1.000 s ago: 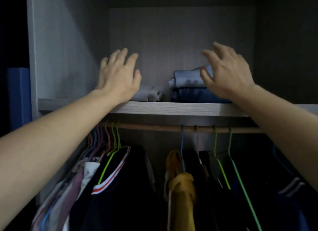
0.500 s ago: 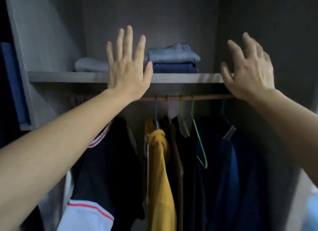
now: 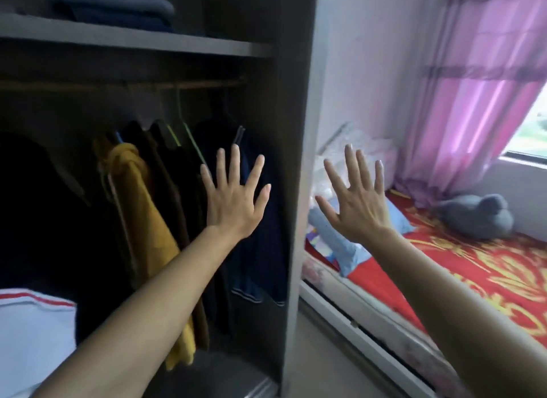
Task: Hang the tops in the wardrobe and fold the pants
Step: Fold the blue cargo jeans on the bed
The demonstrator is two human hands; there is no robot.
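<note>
Left hand (image 3: 233, 202), frame centre: fingers straight and splayed, holding nothing, in front of the hanging clothes; contact with them cannot be told. Right hand (image 3: 358, 202), right of centre: likewise splayed and empty, raised before the bed.

Wardrobe (image 3: 296, 131): dark matt board, flat upright side panel. Folded pants (image 3: 118, 6), upper left: soft blue-grey stack on the flat shelf (image 3: 133, 39). Below it, a thin round rail (image 3: 118, 85) carries tops: a limp mustard-yellow top (image 3: 139, 208), dark ones, and a navy top (image 3: 260, 249) on thin wire hangers.

Right of frame: bed cover (image 3: 473, 273), red with gold pattern; rounded grey plush toy (image 3: 476, 217); sheer pink curtain (image 3: 473, 86).
</note>
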